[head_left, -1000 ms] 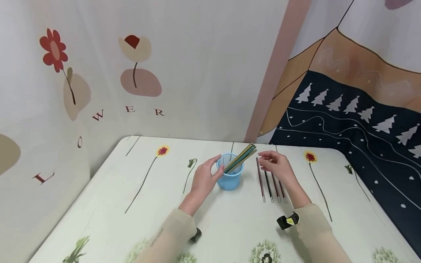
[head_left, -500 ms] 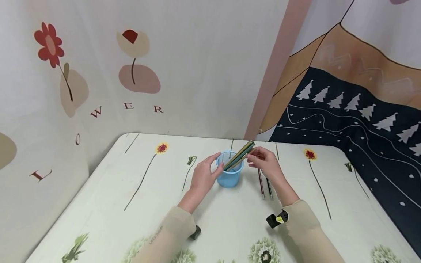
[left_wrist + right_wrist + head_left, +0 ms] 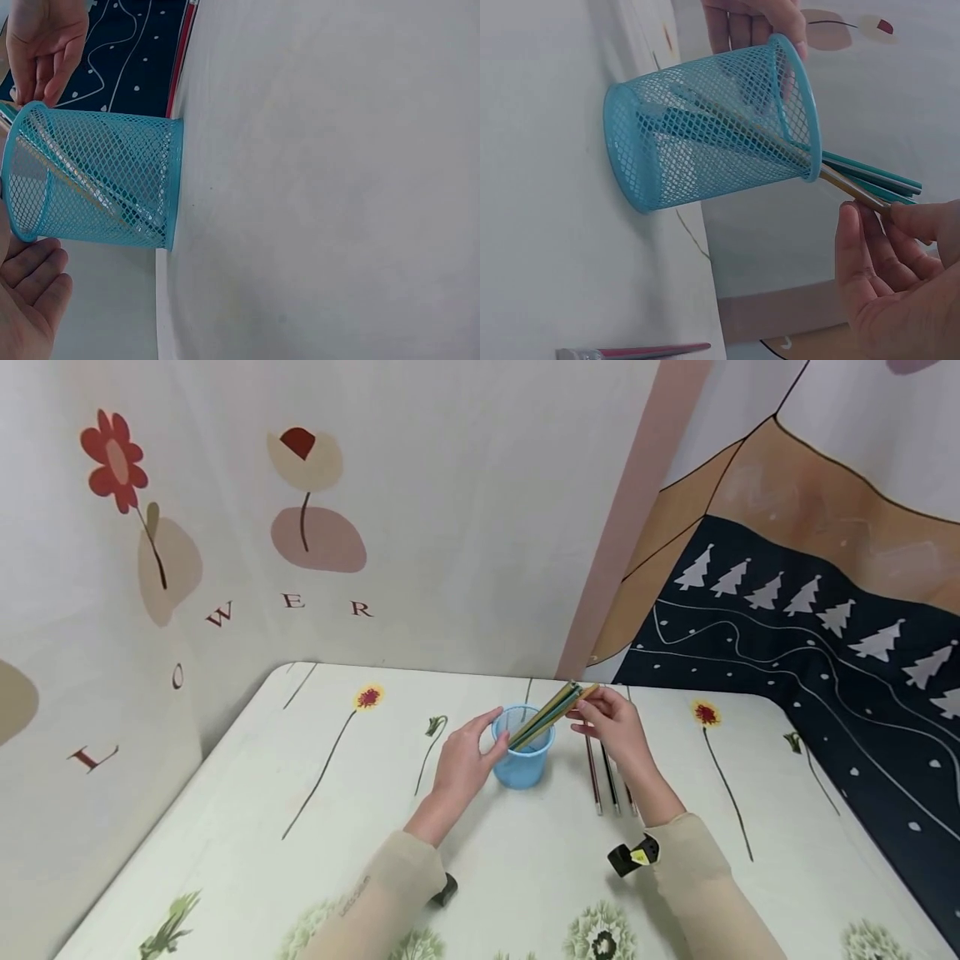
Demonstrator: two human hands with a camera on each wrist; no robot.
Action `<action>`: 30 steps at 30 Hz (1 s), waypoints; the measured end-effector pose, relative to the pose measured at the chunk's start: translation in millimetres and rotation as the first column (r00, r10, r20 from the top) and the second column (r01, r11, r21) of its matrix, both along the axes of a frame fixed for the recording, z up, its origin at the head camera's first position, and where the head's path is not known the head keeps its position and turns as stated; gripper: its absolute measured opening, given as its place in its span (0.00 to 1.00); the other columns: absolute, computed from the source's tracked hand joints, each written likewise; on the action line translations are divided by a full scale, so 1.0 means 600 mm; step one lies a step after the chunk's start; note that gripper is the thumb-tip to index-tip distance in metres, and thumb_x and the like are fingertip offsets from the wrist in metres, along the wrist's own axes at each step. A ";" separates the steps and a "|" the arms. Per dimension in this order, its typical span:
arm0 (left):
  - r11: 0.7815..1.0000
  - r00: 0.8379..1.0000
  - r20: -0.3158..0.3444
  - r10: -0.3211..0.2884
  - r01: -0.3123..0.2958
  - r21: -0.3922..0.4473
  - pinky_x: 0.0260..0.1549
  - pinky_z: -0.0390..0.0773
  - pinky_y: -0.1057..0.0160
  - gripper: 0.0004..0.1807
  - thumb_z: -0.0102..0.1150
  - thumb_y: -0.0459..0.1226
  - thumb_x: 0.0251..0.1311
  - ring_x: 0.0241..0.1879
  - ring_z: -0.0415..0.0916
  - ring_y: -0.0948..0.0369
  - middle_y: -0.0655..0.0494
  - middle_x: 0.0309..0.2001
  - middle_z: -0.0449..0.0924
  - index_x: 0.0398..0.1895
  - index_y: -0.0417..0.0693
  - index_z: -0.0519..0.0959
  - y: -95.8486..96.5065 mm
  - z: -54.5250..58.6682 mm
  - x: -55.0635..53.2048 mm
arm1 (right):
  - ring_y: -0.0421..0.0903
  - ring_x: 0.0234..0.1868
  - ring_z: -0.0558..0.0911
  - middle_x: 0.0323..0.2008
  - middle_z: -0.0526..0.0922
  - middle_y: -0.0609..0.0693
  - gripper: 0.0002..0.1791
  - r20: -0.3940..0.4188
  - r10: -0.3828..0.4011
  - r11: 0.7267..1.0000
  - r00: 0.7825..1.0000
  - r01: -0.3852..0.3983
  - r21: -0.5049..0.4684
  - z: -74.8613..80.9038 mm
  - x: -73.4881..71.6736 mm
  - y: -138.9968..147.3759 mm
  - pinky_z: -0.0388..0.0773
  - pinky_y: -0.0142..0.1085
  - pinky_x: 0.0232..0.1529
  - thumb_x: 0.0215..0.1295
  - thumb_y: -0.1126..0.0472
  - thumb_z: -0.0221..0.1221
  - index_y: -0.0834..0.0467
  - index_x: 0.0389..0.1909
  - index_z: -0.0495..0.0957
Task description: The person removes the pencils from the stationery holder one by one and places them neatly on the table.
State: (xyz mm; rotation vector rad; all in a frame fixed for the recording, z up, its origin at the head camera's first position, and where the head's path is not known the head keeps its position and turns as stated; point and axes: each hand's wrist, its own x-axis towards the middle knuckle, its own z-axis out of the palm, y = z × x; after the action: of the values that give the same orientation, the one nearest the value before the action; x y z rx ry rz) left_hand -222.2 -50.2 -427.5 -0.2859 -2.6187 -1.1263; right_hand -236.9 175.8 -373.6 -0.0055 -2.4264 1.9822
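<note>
A light-blue mesh pencil cup [image 3: 521,770] stands upright on the table. My left hand [image 3: 461,768] grips it at the rim from the left, thumb on the near side. Green and gold pencils [image 3: 546,717] lean out of the cup towards the right. Beside them, my right hand [image 3: 621,731] pinches a gold pencil [image 3: 855,192] between thumb and fingers. The lower end of that pencil is inside the cup, visible through the mesh in the right wrist view. Green pencils [image 3: 874,172] lie next to it.
Several dark red and black pencils [image 3: 592,768] lie side by side on the table, right of the cup, partly under my right forearm. The table [image 3: 352,793] wears a flower-printed cloth. Printed curtains [image 3: 450,527] hang behind it.
My right hand has moved left from above the lying pencils to the cup and taken hold of a gold pencil, which now tilts further right. The left hand stays on the cup.
</note>
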 end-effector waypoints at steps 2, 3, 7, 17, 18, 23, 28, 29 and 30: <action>1.000 1.000 -0.001 0.001 -0.001 0.000 0.62 0.78 0.51 0.25 0.58 0.47 0.68 0.64 0.76 0.50 0.50 0.64 0.78 0.66 0.52 0.75 0.000 0.000 -0.001 | 0.30 0.40 0.85 0.56 0.82 0.62 0.18 -0.012 -0.011 1.000 1.000 0.011 -0.012 0.002 -0.001 0.003 0.85 0.26 0.44 0.76 0.61 0.51 0.66 0.60 0.69; 1.000 1.000 0.000 0.004 -0.004 0.002 0.63 0.78 0.51 0.25 0.58 0.47 0.68 0.65 0.76 0.50 0.50 0.64 0.78 0.66 0.53 0.75 0.000 0.000 -0.001 | 0.30 0.40 0.85 0.56 0.81 0.62 0.18 -0.019 -0.015 1.000 1.000 0.015 -0.018 0.004 -0.001 0.004 0.85 0.26 0.44 0.76 0.60 0.51 0.66 0.61 0.68; 1.000 1.000 -0.011 0.002 -0.002 -0.007 0.62 0.78 0.51 0.25 0.57 0.47 0.69 0.64 0.76 0.50 0.50 0.64 0.78 0.66 0.52 0.75 0.001 -0.002 -0.001 | 0.28 0.40 0.84 0.56 0.82 0.59 0.19 -0.033 -0.035 0.999 0.999 0.035 -0.025 0.008 0.000 0.012 0.85 0.25 0.44 0.77 0.58 0.50 0.64 0.61 0.68; 1.000 1.000 -0.020 -0.004 0.004 -0.006 0.62 0.78 0.51 0.24 0.57 0.47 0.69 0.64 0.76 0.50 0.50 0.64 0.78 0.66 0.52 0.75 0.001 -0.004 0.001 | 0.31 0.42 0.86 0.45 0.83 0.41 0.10 -0.083 -0.065 0.995 0.994 0.059 -0.078 0.016 0.001 0.030 0.85 0.28 0.46 0.78 0.58 0.49 0.55 0.54 0.71; 1.000 1.000 -0.019 -0.004 0.004 -0.005 0.62 0.78 0.51 0.24 0.57 0.47 0.69 0.64 0.76 0.50 0.50 0.64 0.78 0.66 0.52 0.75 0.001 -0.004 0.001 | 0.31 0.42 0.86 0.44 0.83 0.41 0.09 -0.089 -0.068 0.995 0.994 0.061 -0.084 0.018 0.001 0.032 0.85 0.28 0.46 0.78 0.58 0.49 0.54 0.53 0.71; 1.000 1.000 -0.024 -0.003 0.003 0.000 0.62 0.78 0.50 0.24 0.57 0.46 0.69 0.64 0.76 0.49 0.49 0.64 0.78 0.66 0.52 0.75 0.001 -0.001 -0.001 | 0.32 0.40 0.86 0.41 0.83 0.38 0.07 -0.121 -0.085 0.990 0.989 0.071 -0.119 0.027 -0.003 0.038 0.85 0.28 0.44 0.77 0.57 0.49 0.51 0.51 0.72; 1.000 1.000 -0.028 -0.006 0.006 -0.001 0.62 0.78 0.50 0.24 0.57 0.46 0.68 0.64 0.76 0.49 0.49 0.64 0.79 0.66 0.51 0.75 0.002 -0.001 -0.001 | 0.32 0.39 0.86 0.39 0.83 0.36 0.08 -0.131 -0.101 0.984 0.986 0.080 -0.162 0.033 -0.004 0.043 0.85 0.27 0.43 0.78 0.59 0.49 0.54 0.52 0.72; 1.000 1.000 -0.025 -0.007 0.007 0.001 0.62 0.78 0.50 0.24 0.57 0.46 0.68 0.64 0.76 0.49 0.49 0.64 0.79 0.66 0.51 0.75 0.002 -0.002 -0.001 | 0.33 0.39 0.86 0.39 0.83 0.36 0.08 -0.128 -0.105 0.982 0.986 0.083 -0.168 0.033 -0.004 0.044 0.85 0.27 0.43 0.78 0.59 0.49 0.54 0.52 0.72; 1.000 1.000 -0.023 -0.008 0.008 0.002 0.62 0.78 0.50 0.24 0.57 0.46 0.68 0.64 0.76 0.49 0.49 0.64 0.79 0.66 0.51 0.75 0.003 -0.003 -0.001 | 0.33 0.39 0.86 0.39 0.83 0.36 0.08 -0.127 -0.106 0.982 0.986 0.083 -0.170 0.032 -0.004 0.045 0.85 0.27 0.43 0.78 0.59 0.49 0.53 0.52 0.72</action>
State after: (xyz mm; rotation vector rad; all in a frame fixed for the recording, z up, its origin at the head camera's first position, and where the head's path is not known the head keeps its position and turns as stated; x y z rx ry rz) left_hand -222.6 -48.7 -429.3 -0.3079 -2.5981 -1.1222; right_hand -239.1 202.5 -354.3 0.0118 -2.1354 2.0616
